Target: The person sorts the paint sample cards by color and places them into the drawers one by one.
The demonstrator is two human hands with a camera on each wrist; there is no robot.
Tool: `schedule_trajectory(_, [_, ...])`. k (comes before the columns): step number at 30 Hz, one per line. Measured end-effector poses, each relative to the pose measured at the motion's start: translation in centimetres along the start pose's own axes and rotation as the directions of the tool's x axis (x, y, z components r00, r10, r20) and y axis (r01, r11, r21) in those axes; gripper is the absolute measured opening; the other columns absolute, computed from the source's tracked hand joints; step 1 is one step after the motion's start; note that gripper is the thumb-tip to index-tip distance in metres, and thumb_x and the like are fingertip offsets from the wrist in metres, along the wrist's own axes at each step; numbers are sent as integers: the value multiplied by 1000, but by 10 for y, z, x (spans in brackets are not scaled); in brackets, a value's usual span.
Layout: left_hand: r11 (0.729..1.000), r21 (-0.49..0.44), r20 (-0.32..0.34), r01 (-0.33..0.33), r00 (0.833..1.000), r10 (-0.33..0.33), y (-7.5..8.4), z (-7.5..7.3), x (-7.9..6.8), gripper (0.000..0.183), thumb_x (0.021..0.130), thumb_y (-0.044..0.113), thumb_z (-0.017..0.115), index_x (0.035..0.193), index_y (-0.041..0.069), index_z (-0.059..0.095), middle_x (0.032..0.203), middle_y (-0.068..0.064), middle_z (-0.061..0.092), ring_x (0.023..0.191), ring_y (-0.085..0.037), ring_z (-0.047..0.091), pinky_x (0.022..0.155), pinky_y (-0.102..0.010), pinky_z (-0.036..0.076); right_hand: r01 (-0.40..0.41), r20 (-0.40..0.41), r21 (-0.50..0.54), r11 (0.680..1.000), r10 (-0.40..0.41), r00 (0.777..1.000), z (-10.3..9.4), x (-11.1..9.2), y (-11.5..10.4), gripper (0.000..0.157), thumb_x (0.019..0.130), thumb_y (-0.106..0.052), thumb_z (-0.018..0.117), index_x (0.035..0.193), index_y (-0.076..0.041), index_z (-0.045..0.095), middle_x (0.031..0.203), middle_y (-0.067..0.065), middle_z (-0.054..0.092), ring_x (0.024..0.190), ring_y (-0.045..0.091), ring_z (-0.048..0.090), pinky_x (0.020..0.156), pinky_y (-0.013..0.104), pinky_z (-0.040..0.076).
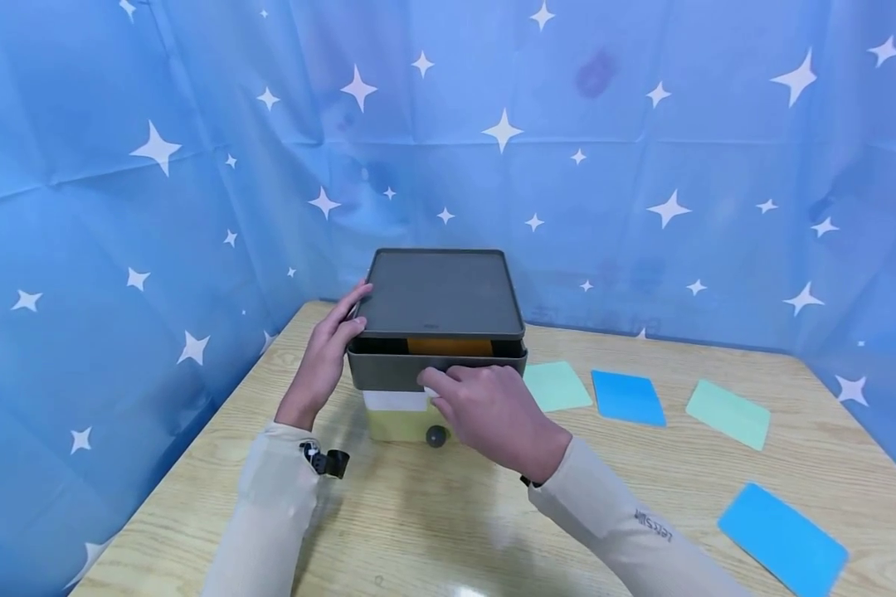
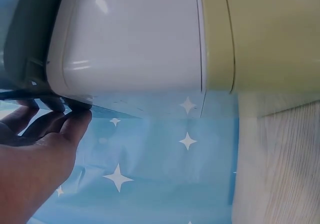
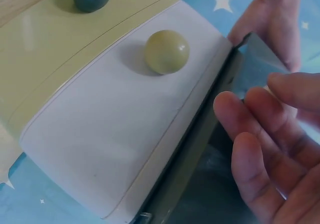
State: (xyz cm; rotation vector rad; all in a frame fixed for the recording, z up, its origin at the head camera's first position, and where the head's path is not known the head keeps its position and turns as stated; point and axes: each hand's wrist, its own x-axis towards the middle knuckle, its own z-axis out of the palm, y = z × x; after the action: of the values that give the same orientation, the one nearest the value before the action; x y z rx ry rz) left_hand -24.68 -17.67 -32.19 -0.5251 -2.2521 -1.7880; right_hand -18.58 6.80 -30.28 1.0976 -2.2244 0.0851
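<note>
A small drawer box stands on the table, with a dark grey top (image 1: 440, 290), a dark grey upper drawer (image 1: 388, 370), a white drawer (image 3: 115, 104) and a yellow-green drawer (image 1: 396, 424) at the bottom. The upper drawer is pulled out partway, and something orange (image 1: 448, 347) shows inside. My right hand (image 1: 496, 410) pinches a white knob (image 1: 430, 391) on that drawer's front, mostly hidden by the fingers. My left hand (image 1: 324, 352) rests its fingers and thumb against the left edge of the top. In the left wrist view its fingertips (image 2: 77, 121) meet the dark part.
A yellow knob (image 3: 167, 52) sits on the white drawer and a dark knob (image 1: 436, 436) on the lowest one. Right of the box lie green cards (image 1: 728, 413) and blue cards (image 1: 627, 398). A starry blue curtain (image 1: 448, 166) hangs behind and beside the table (image 1: 418, 531).
</note>
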Motion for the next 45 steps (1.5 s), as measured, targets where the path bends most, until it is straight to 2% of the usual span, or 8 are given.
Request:
schedule_trajectory(16, [999,-36,4,12,1000,-12,1,3,1,49,107,24,37,156,23,38,169,9,20,158,-16,13,128,-51,17,-26,18,1,1000,26,999,8,4,9,26,87,-19,79,107,-19,63,74,-4,69,57,11,63,52,25,52])
schedule_trajectory(23, [999,-45,14,15,1000,-14,-1,4,2,49,107,24,37,157,23,37,170,6,17,158,-19,14,127,-55,19,-34,14,-16,999,35,999,10,6,12,26,85,-19,80,104,-18,63,75,-4,69,61,12,63,52,26,52])
schedule_trajectory(28, [998,-62,17,28,1000,-26,-2,4,1,49,108,25,36,157,24,36,170,10,17,158,-19,15,126,-55,20,-43,8,-24,999,43,999,13,7,14,26,85,-19,80,104,-19,62,76,-5,68,62,13,63,53,27,53])
schedule_trajectory(34, [997,-76,14,27,1000,-26,-1,4,2,50,107,24,35,157,23,35,170,8,16,157,-20,19,126,-55,23,-62,26,7,998,61,998,15,8,16,27,86,-17,79,107,-19,61,76,-4,68,61,12,63,53,26,53])
schedule_trajectory(45, [998,-64,15,28,1000,-27,-1,3,-1,50,108,25,35,157,23,35,169,13,16,158,-20,17,126,-55,22,-69,34,49,996,67,997,17,9,17,29,86,-18,79,107,-19,60,72,-4,65,60,12,63,54,25,53])
